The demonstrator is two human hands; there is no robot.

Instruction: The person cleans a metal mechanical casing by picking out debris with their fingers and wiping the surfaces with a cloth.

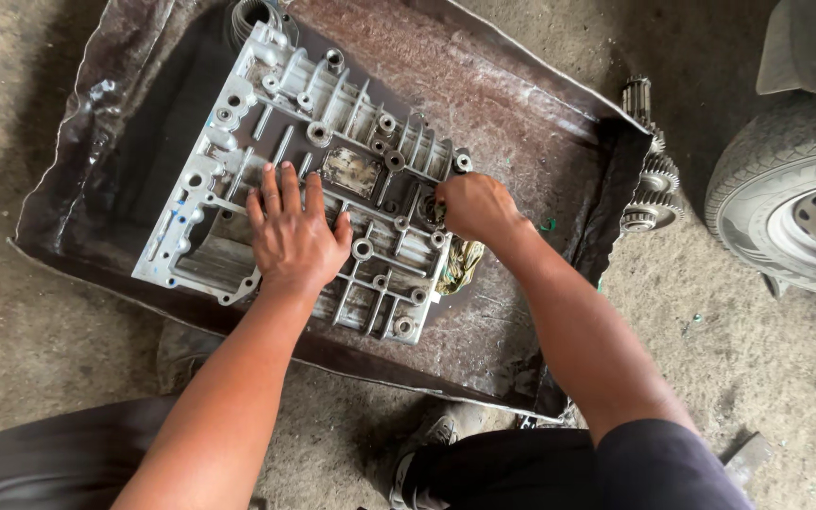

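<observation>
In the middle of the frame, the left hand [293,234] lies spread flat on the ribbed aluminium housing [238,132] in the metal tray [531,113]. The right hand [476,206] is closed, perhaps on a rag [465,263], at the housing's right edge; cleaning looks unfinished.

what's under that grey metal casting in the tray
The casting lies in a dark metal tray. A rag sticks out beneath its right edge, by the right hand. The rest underneath is covered.

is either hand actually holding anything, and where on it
The left hand only lies flat, fingers spread, on the ribbed face of the metal casting. The right hand is curled at the casting's right edge by a rag; any grip there is hidden.
</observation>
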